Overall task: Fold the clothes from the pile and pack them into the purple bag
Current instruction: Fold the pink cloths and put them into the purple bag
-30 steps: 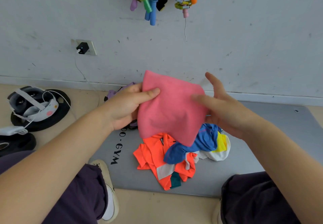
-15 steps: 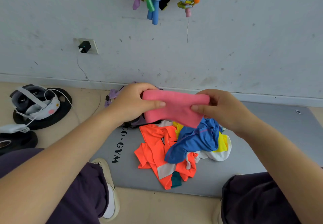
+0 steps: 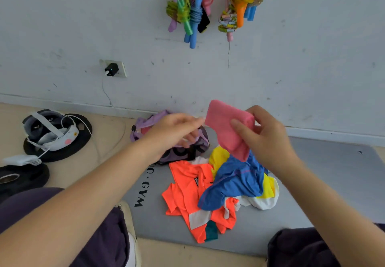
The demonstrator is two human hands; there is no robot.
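My right hand grips a folded pink cloth, held up in the air above the pile. The pile lies on a grey gym mat: an orange shirt, a blue garment on top of it, and yellow and white pieces. My left hand is motion-blurred, off the cloth, with its fingers loosely extended over the purple bag. The bag sits by the wall at the mat's far left corner, and my left hand hides part of it.
A headset with a white cable rests on a black weight plate at the left, and a second plate lies nearer. A charger is plugged into the wall socket. Coloured jump ropes hang on the wall. My knees frame the bottom corners.
My left hand has let go of the pink cloth and moved left and down over the purple bag. My right hand alone now holds the cloth, tilted more upright.
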